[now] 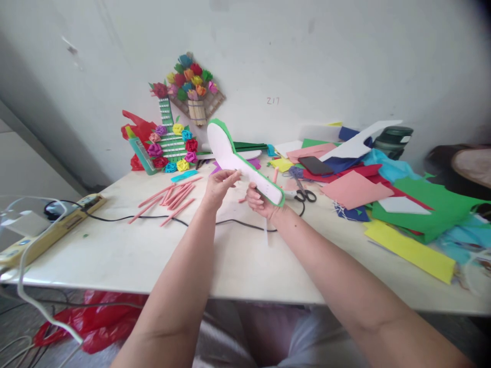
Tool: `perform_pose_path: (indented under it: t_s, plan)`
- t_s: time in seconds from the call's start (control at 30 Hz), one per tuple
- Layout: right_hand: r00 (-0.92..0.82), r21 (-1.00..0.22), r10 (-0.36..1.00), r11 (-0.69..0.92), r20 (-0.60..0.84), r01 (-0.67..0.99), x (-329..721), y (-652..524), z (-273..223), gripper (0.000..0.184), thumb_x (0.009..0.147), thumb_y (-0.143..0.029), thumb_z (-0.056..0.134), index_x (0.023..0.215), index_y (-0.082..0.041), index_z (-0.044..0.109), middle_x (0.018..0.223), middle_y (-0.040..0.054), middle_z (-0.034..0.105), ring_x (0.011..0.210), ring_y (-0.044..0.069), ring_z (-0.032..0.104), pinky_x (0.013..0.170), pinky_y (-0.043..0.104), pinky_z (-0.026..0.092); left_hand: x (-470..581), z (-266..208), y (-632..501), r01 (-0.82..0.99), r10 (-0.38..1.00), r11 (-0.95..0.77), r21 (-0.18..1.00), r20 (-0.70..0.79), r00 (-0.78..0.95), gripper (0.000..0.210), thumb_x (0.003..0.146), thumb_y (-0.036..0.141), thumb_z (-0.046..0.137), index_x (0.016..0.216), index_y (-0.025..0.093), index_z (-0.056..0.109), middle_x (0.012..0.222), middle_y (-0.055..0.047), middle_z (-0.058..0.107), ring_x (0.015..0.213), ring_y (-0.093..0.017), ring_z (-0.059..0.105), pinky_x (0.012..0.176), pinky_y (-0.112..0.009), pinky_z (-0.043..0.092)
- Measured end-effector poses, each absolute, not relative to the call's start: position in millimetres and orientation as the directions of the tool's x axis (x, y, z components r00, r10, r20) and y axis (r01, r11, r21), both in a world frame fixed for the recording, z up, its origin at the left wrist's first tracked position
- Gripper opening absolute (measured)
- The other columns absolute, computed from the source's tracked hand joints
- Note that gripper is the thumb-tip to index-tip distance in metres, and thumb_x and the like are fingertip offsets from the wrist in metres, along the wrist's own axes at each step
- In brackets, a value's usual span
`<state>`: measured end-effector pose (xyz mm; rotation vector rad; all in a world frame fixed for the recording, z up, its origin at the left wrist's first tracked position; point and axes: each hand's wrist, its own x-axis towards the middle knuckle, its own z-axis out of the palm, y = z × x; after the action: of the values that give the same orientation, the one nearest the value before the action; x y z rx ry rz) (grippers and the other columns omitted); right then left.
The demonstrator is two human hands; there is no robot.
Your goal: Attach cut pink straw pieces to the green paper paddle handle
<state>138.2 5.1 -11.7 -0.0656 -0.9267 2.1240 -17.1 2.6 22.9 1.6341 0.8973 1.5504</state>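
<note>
Cutout (247,173), white with a green rim (222,124), is held aslant above the table (130,260), between the hands, its round end raised and its narrow end low. It could be creased at the waist if the hands were twisted against each other, since the round end is left unsupported. The rim could be bent or lifted by too tight a pinch. The cable (233,221) could be snagged, or the sticks (178,197) scattered, by a careless lowering of the wrists.

Both forearms are stretched forward and brought together. By the right hand (258,198), turned palm up, the narrow end is clasped. The left hand (222,186) is angled inward, thumb and fingertips drawn together by the lower edge; whether the edge itself is gripped cannot be told.
</note>
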Motion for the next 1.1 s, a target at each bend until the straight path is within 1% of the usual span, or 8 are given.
perform_pose_path:
  t_s: [0.1, 0.17, 0.3, 0.43, 0.53, 0.7, 0.97, 1.1]
  plan:
    - [-0.702, -0.649, 0.691, -0.456, 0.173, -0.609, 137.7, 5.0, -12.3, 0.036, 0.09, -0.033, 0.021, 0.07, -0.018, 0.046, 0.047, -0.0045, 0.032, 0.036, 0.007, 0.024, 0.028, 0.013, 0.016, -10.8, 33.9, -5.0, 0.172, 0.73, -0.682, 0.711, 0.674, 0.111, 0.027, 0.072, 0.041, 0.062, 0.088, 0.02, 0.068, 0.099, -0.007, 0.063, 0.097, -0.019, 0.053, 0.083, -0.031, 0.041]
    - [-0.707, -0.669, 0.693, -0.461, 0.14, -0.584, 137.1, 4.4, -11.3, 0.032, 0.089, -0.034, 0.026, 0.069, -0.018, 0.045, 0.047, -0.0048, 0.031, 0.036, 0.007, 0.024, 0.028, 0.013, 0.014, -7.9, 38.8, -8.1, 0.314, 0.66, -0.735, 0.601, 0.739, 0.132, 0.029, 0.072, 0.04, 0.063, 0.094, 0.021, 0.068, 0.101, -0.007, 0.062, 0.104, -0.02, 0.048, 0.092, -0.034, 0.034]
    - [-0.743, -0.721, 0.662, -0.469, 0.095, -0.51, 136.3, 2.9, -6.6, 0.031, 0.087, -0.041, 0.031, 0.067, -0.02, 0.042, 0.046, -0.0052, 0.031, 0.035, 0.008, 0.023, 0.027, 0.014, 0.013, -6.4, 43.6, -8.0, 0.505, 0.569, -0.756, 0.416, 0.8, 0.193, 0.039, 0.064, 0.045, 0.069, 0.096, 0.022, 0.067, 0.101, -0.007, 0.06, 0.103, -0.022, 0.046, 0.096, -0.037, 0.028]
    - [-0.812, -0.734, 0.577, -0.513, 0.088, -0.444, 137.4, 1.0, -2.9, 0.036, 0.083, -0.05, 0.036, 0.063, -0.02, 0.036, 0.045, -0.0055, 0.032, 0.034, 0.007, 0.021, 0.026, 0.014, 0.012, -6.5, 51.3, -8.1, 0.58, 0.536, -0.763, 0.285, 0.78, 0.323, 0.047, 0.057, 0.049, 0.072, 0.098, 0.026, 0.065, 0.119, -0.006, 0.054, 0.116, -0.027, 0.035, 0.1, -0.042, 0.02]
    - [-0.841, -0.743, 0.534, -0.529, 0.085, -0.411, 139.6, 1.8, -4.8, 0.037, 0.083, -0.052, 0.037, 0.065, -0.02, 0.038, 0.044, -0.0059, 0.034, 0.033, 0.006, 0.02, 0.025, 0.014, 0.01, -5.5, 57.3, -9.3, 0.571, 0.571, -0.765, 0.298, 0.723, 0.388, 0.039, 0.059, 0.051, 0.07, 0.088, 0.026, 0.067, 0.106, -0.004, 0.06, 0.111, -0.026, 0.039, 0.102, -0.045, 0.015]
    - [-0.86, -0.796, 0.509, -0.524, -0.008, -0.303, 143.0, 6.3, -10.1, 0.032, 0.089, -0.04, 0.03, 0.073, -0.018, 0.047, 0.044, -0.0063, 0.038, 0.03, 0.005, 0.021, 0.026, 0.013, 0.011, -1.7, 60.7, -5.8, 0.5, 0.671, -0.734, 0.46, 0.608, 0.425, 0.028, 0.061, 0.049, 0.069, 0.068, 0.022, 0.065, 0.066, 0.0, 0.059, 0.075, -0.018, 0.053, 0.103, -0.044, 0.017]
    - [-0.772, -0.832, 0.634, -0.453, -0.048, -0.32, 147.9, 2.7, 5.8, 0.041, 0.092, -0.027, 0.018, 0.084, -0.011, 0.055, 0.048, 0.0021, 0.056, 0.029, 0.004, 0.025, 0.027, 0.014, 0.016, 8.2, 82.1, 2.4, 0.407, 0.622, -0.783, 0.471, 0.613, 0.487, 0.018, 0.062, 0.035, 0.071, 0.062, 0.019, 0.062, 0.061, 0.0, 0.054, 0.074, -0.018, 0.051, 0.102, -0.041, 0.018]
    - [-0.689, -0.859, 0.724, -0.354, -0.002, -0.37, 151.6, -0.6, 10.4, 0.039, 0.091, -0.034, 0.025, 0.084, -0.012, 0.057, 0.048, 0.0014, 0.056, 0.03, 0.005, 0.027, 0.028, 0.016, 0.024, 21.7, 92.9, 2.9, 0.384, 0.643, -0.765, 0.517, 0.577, 0.504, 0.016, 0.063, 0.032, 0.07, 0.06, 0.02, 0.06, 0.058, 0.0, 0.05, 0.076, -0.019, 0.051, 0.101, -0.041, 0.018]
